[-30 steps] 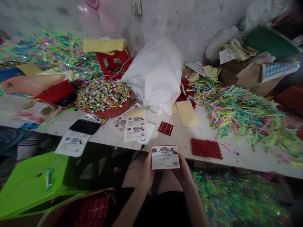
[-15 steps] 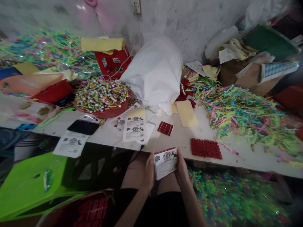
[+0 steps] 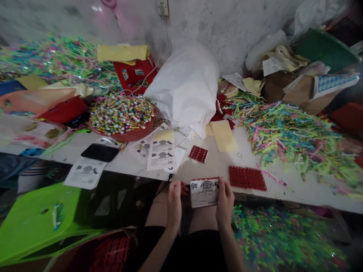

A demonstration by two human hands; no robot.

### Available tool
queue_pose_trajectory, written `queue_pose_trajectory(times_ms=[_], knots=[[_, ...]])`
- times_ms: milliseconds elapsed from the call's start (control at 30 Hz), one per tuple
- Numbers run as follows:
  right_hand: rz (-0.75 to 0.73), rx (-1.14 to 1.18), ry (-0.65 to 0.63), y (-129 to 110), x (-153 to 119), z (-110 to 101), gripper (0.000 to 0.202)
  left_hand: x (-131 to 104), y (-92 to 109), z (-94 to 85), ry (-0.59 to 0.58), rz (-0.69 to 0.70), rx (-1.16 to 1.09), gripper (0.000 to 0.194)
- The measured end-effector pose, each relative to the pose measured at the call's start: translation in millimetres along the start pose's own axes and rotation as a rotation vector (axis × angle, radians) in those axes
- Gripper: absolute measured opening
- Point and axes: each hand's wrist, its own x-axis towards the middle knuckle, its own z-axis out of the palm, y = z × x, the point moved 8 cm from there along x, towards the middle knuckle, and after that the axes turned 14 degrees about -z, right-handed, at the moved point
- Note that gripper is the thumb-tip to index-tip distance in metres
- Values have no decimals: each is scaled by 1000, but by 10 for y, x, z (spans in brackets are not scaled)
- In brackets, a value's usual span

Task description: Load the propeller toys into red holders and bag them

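My right hand (image 3: 225,200) grips the right edge of a white card (image 3: 204,194) printed "TOY CANDY". A strip of red shows along the card's top edge, so something red lies behind it, mostly hidden. To its left, my left hand (image 3: 176,200) is apart from the card, fingers loosely bent and separated, with nothing visible in them. Beyond my hands, a small red perforated tray (image 3: 198,154) lies on the white table (image 3: 210,172). Two more red trays (image 3: 247,178) lie side by side near the table's front edge, right of my right hand.
Printed sheets (image 3: 161,151) and a black phone (image 3: 100,152) lie on the left. Behind them is a red basin (image 3: 124,135) heaped with small tubes. A white sack (image 3: 187,90) stands at the back. Colourful strips (image 3: 289,132) pile up on the right; a green stool (image 3: 31,219) stands below left.
My left hand has let go of the card and drawn away to the left. My right hand has carried the card slightly right and upward.
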Motion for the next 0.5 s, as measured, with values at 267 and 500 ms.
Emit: queue_pose_trajectory(times_ms=[267, 500], knots=[[-292, -214, -53, -456, -63, 25, 30, -234, 27, 231, -43, 78, 252, 32], [-227, -42, -281, -350, -230, 255, 37, -145, -20, 239, -94, -101, -21, 33]])
